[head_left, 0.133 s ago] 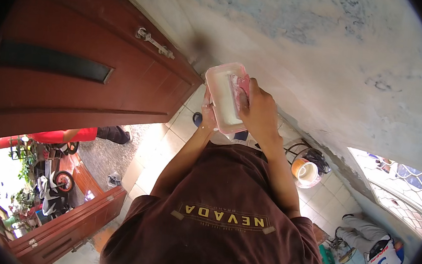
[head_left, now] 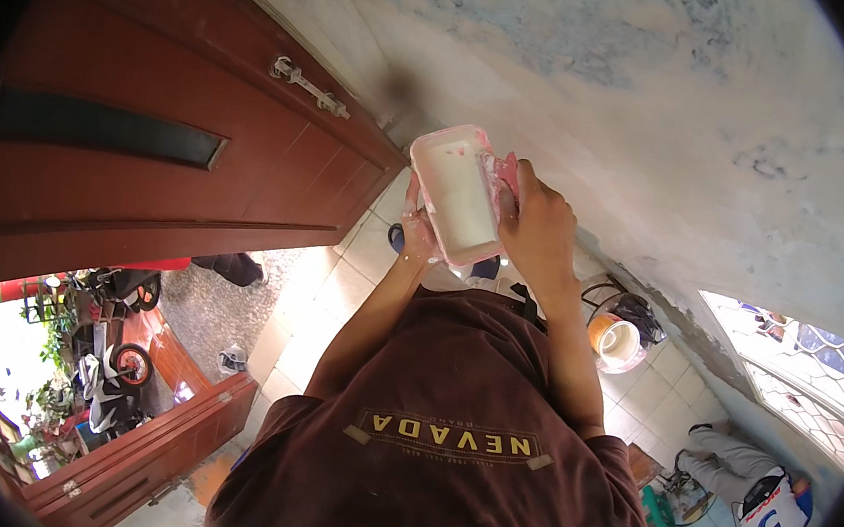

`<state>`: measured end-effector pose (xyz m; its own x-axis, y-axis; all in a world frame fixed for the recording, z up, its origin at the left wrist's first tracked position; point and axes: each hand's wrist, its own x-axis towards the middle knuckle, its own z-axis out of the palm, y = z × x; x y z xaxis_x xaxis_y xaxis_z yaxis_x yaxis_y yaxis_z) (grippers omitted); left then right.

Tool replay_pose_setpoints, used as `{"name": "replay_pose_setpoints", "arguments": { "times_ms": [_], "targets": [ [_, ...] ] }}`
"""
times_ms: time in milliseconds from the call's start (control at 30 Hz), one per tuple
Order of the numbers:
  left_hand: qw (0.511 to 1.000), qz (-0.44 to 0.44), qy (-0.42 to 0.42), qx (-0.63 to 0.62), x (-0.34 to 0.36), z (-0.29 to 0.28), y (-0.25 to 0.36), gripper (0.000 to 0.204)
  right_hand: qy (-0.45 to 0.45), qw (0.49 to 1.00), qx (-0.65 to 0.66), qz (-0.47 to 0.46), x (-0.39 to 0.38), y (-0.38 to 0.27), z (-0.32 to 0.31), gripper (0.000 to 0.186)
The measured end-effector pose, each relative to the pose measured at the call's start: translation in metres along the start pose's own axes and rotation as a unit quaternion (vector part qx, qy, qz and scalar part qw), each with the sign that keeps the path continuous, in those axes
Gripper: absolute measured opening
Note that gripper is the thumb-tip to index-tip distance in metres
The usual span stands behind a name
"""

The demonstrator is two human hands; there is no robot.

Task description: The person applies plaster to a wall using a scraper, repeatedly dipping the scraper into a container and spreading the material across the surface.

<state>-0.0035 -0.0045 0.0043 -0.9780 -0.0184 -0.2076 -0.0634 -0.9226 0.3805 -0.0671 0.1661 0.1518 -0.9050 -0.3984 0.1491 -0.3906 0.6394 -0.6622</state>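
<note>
My left hand (head_left: 415,221) grips the left side of a pale pink rectangular tray (head_left: 453,196) holding smooth white paste. My right hand (head_left: 543,224) holds a paste-smeared pink spreader (head_left: 504,175) against the tray's right rim, fingers closed over it. Both hands are raised in front of my brown T-shirt, near the pale, patchy wall (head_left: 633,142). Below the tray, parts of dark sandals (head_left: 397,239) show on the tiled floor.
A red-brown door (head_left: 137,198) stands at left; motorbikes (head_left: 121,378) and a person's dark-trousered leg (head_left: 226,264) are outside. At right are a container (head_left: 614,343) with a dark bag, a grilled window (head_left: 794,366) and a co-worker (head_left: 761,514) low down near a green object (head_left: 658,515).
My right hand and the spreader have shifted right, from over the paste to the tray's rim, uncovering more of the white surface. The person outside has moved slightly leftward.
</note>
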Motion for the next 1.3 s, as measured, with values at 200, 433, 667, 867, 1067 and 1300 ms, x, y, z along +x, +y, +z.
{"name": "replay_pose_setpoints", "arguments": {
  "times_ms": [200, 433, 667, 867, 1067, 1300],
  "targets": [
    [0.998, 0.039, 0.024, 0.036, 0.005, 0.020, -0.015, 0.085, -0.038, 0.999, 0.007, 0.018, -0.003, 0.015, 0.057, 0.027],
    [0.999, 0.044, -0.005, 0.029, -0.002, 0.025, -0.022, 0.088, -0.003, 0.998, 0.055, 0.003, 0.014, -0.023, 0.009, 0.028],
    [1.000, 0.019, -0.006, -0.003, 0.002, 0.007, -0.022, 0.091, -0.085, 0.994, -0.061, -0.032, 0.007, 0.002, 0.052, 0.027],
    [0.999, 0.034, 0.004, -0.004, -0.005, 0.002, -0.012, 0.086, -0.068, 0.997, 0.027, 0.001, 0.008, -0.014, 0.028, 0.039],
    [0.995, 0.053, 0.039, 0.070, -0.007, 0.011, -0.010, 0.084, -0.111, 0.993, -0.020, -0.041, 0.005, -0.009, 0.063, 0.045],
    [0.998, 0.056, 0.041, 0.007, -0.013, 0.003, -0.017, 0.083, -0.094, 0.995, -0.005, -0.032, -0.002, -0.026, 0.051, 0.044]
  ]
}}
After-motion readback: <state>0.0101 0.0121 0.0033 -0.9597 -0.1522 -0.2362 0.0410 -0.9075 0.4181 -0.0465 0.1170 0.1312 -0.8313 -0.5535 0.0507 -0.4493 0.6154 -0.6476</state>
